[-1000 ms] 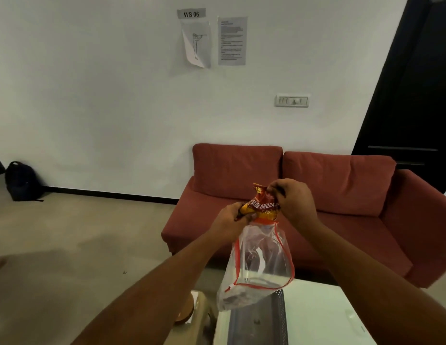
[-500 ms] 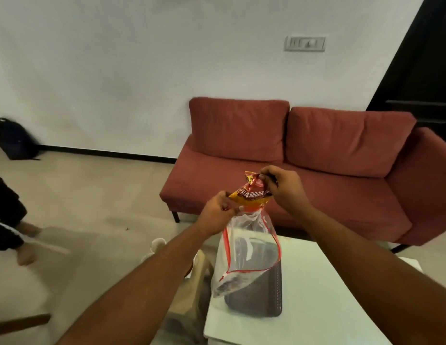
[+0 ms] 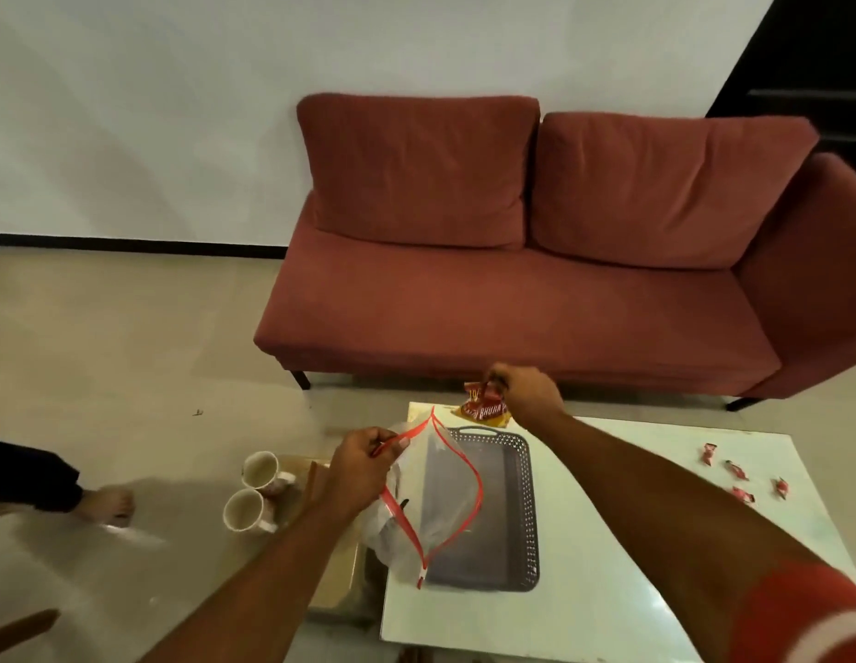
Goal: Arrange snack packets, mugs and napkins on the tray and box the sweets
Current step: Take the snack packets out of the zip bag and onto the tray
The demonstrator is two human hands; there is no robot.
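Nearest the camera, two bare forearms reach forward over a white table (image 3: 608, 590). On the table's left part lies a grey perforated tray (image 3: 524, 519), long side running away from the viewer, with a handle at its far end. Draped over the tray's left edge hangs a clear zip bag (image 3: 416, 514) with a red seal strip, its mouth gaping open. The left hand (image 3: 356, 471) holds the bag's upper rim, fingers (image 3: 392, 442) pressed together on the red strip. Left of the table, two pale mugs (image 3: 251, 495) stand together on a cardboard box (image 3: 335, 586) on the floor. At the table's right side a few pink-wrapped sweets (image 3: 739, 476) lie scattered, well apart from both hands. Farther out, above the tray's far end, the right hand (image 3: 529, 397) pinches the top corner of a red-and-yellow snack packet (image 3: 483, 406); the packet hangs just left of and below the fingers, clear of the bag. Beyond stands a red sofa (image 3: 512, 279) against a white wall.
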